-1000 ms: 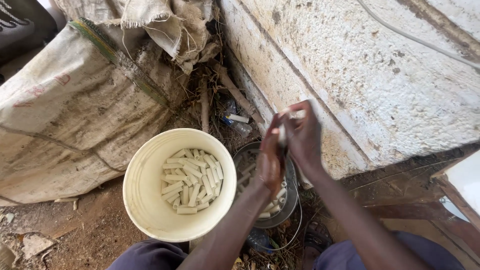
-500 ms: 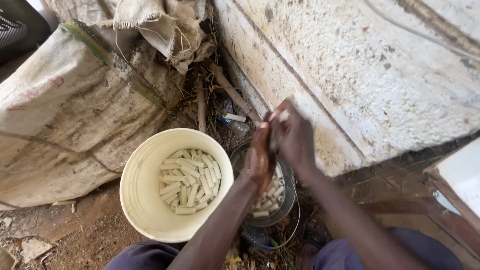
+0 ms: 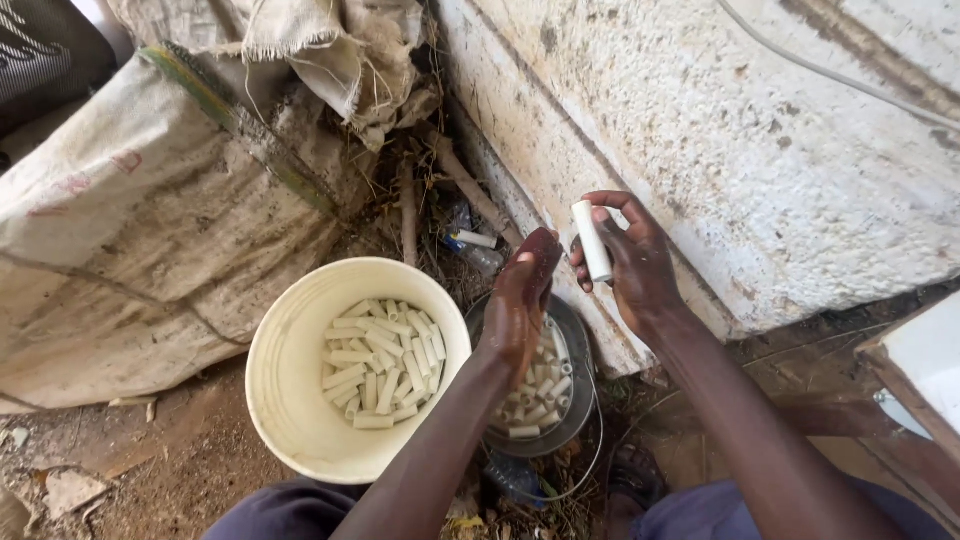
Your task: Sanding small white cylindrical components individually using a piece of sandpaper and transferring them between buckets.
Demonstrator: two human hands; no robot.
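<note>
white tube [image 3: 592, 241] upright — long axis near vertical, pinched in right hand [image 3: 632, 262] fingers, left hand [image 3: 520, 305] fingers pressed together

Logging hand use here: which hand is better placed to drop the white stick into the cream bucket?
Probably the right hand: its fingers already hold the white stick. The left hand, nearer the cream bucket, looks empty.

Rough whitewashed wall [image 3: 760, 150] at right, daylight on it. Bare dirt ground [image 3: 150, 470]. Stuffed woven sacks [image 3: 150, 220] at left. Dry sticks, perhaps litter, between them.
</note>
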